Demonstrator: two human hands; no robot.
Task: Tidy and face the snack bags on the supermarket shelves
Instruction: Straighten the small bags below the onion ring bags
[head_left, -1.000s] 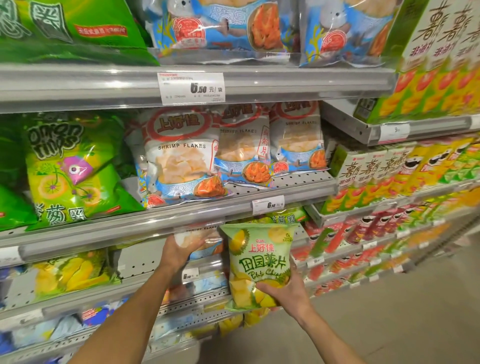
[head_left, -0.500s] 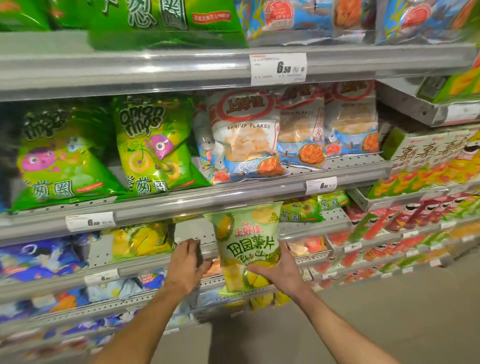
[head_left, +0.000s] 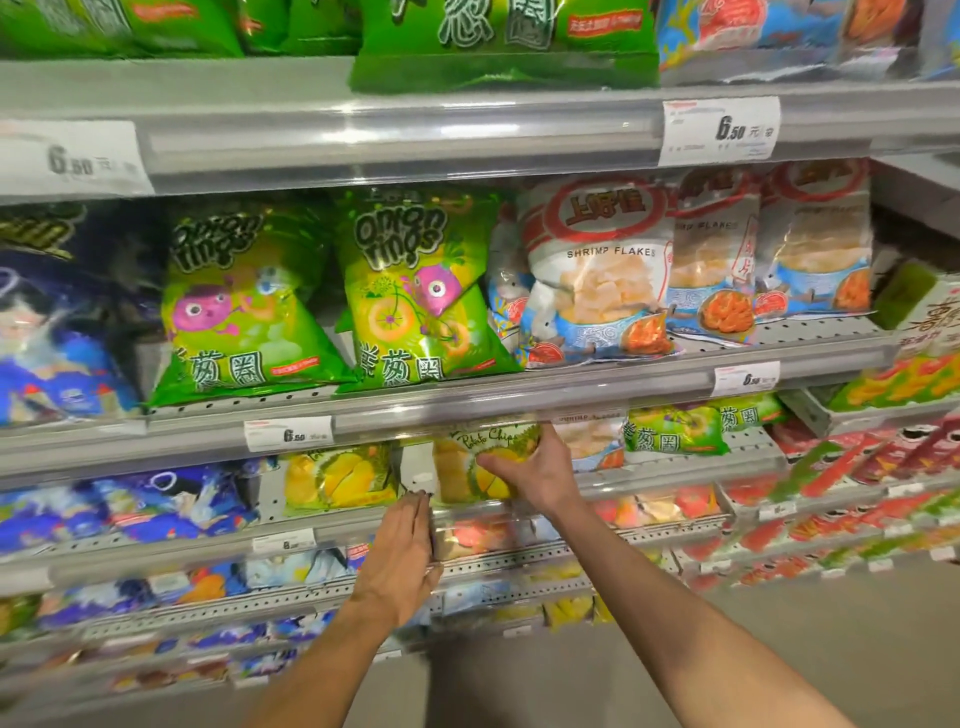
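Gripping the yellow chip bag (head_left: 467, 470) from its right side, the right hand (head_left: 535, 470) holds it upright on the third shelf (head_left: 649, 480) beside another yellow bag (head_left: 337, 475), while the left hand (head_left: 402, 553), fingers straight and empty, hovers just below-left of it.

The right hand (head_left: 540, 470) grips a durian potato chips bag (head_left: 467, 470) on the shelf (head_left: 649, 483) beneath 2 onion rings bags (head_left: 415, 291); the left hand (head_left: 402, 553), fingers straight, touches the shelf's front rail.
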